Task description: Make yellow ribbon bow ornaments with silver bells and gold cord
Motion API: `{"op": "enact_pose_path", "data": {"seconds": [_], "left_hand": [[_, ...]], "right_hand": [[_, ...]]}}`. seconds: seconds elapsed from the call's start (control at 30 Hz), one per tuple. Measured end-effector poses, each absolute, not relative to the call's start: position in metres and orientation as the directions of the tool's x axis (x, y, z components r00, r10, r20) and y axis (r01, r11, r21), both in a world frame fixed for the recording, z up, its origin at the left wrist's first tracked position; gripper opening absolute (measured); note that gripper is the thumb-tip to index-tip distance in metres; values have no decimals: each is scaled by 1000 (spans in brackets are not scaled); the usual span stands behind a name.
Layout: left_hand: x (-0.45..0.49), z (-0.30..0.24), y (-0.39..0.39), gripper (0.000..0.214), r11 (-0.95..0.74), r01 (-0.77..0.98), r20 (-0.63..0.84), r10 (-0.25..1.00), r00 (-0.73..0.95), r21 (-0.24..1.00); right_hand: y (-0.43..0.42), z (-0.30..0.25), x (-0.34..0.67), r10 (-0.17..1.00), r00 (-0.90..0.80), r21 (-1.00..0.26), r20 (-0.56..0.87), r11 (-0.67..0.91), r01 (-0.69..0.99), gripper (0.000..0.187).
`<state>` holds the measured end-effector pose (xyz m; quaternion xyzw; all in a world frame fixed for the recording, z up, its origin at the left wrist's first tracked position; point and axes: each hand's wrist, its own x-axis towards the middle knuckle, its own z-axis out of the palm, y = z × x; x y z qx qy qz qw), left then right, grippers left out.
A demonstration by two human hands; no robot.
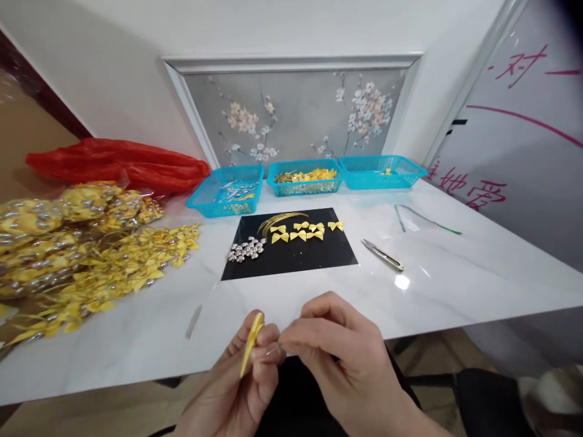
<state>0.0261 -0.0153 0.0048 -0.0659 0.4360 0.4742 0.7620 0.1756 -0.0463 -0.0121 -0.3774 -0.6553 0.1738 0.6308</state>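
Between the thumb and fingers of my left hand [237, 376] is a yellow ribbon bow [251, 345], seen nearly edge-on. My right hand [346, 358] is pinched closed right beside the left fingertips; whatever its fingers grip is too small or hidden to name. Beyond the hands lies a black mat [291, 261]. On it rest several yellow bows [298, 235], a cluster of silver beads [248, 250] and a bundle of thin gold strands [277, 220]. Thread snips [383, 255] lie to the right of the mat.
Three blue baskets [382, 178] line the back of the white table [437, 273]; the middle one holds yellow pieces. Finished-looking yellow bunches [113, 273] and a red bag [118, 164] fill the left side. Green wire [428, 220] lies at right, a grey strip [194, 321] at left.
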Motion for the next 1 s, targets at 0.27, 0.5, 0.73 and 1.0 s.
{"op": "enact_pose_path", "data": {"seconds": [0.27, 0.5, 0.73, 1.0], "left_hand": [[21, -2, -15, 52, 492, -830, -774, 621, 124, 262], [24, 3, -14, 51, 494, -801, -765, 640, 71, 339], [13, -10, -17, 23, 457, -599, -502, 858, 105, 657], [6, -2, -22, 17, 311, -321, -264, 947, 183, 894]], "right_hand": [[-44, -14, 164, 676, 66, -653, 734, 675, 344, 19], [-44, -10, 160, 671, 43, -615, 740, 649, 448, 20], [-47, -11, 163, 684, 22, -602, 729, 626, 496, 24], [-49, -18, 171, 769, 43, -721, 638, 576, 386, 26]]}}
